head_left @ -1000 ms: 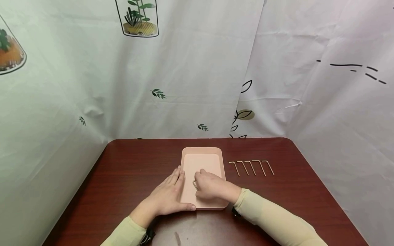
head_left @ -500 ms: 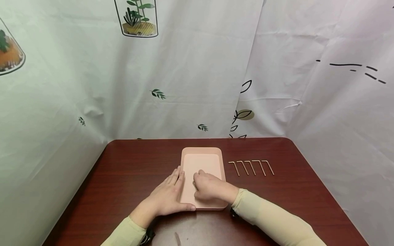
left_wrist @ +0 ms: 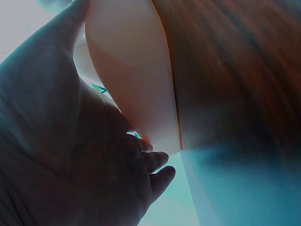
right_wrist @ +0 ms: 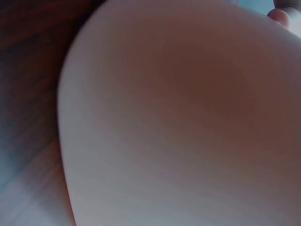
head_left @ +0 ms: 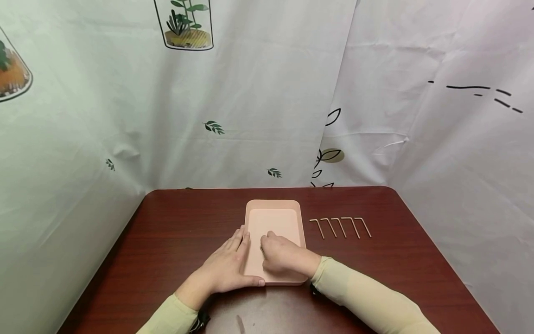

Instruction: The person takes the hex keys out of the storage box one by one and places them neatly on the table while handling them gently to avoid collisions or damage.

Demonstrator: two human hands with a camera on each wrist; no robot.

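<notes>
A shallow pale pink tray (head_left: 275, 216) lies lengthwise on the table. My left hand (head_left: 225, 265) rests against its left side, fingers straight and thumb stretched along the near edge. In the left wrist view, the tray's outer wall (left_wrist: 141, 80) stands beside that hand's palm (left_wrist: 66, 127). Over the tray, my right hand (head_left: 283, 254) grips an L-shaped hex key (head_left: 261, 249) in curled fingers. Only a sliver of the key shows; the hand hides the rest. Mostly the tray's wall (right_wrist: 155, 122) fills the right wrist view, with fingertips (right_wrist: 279, 18) at its top right corner.
Right of the tray, several bent hex keys (head_left: 336, 227) lie in a row, short arms at the far end. The reddish-brown table (head_left: 183, 232) has rounded far corners. Printed white cloth (head_left: 250, 93) surrounds it at the back and sides.
My right hand has shifted slightly left over the tray, and less of the hex key shows past its fingers. The left hand and the row of keys stay where they were.
</notes>
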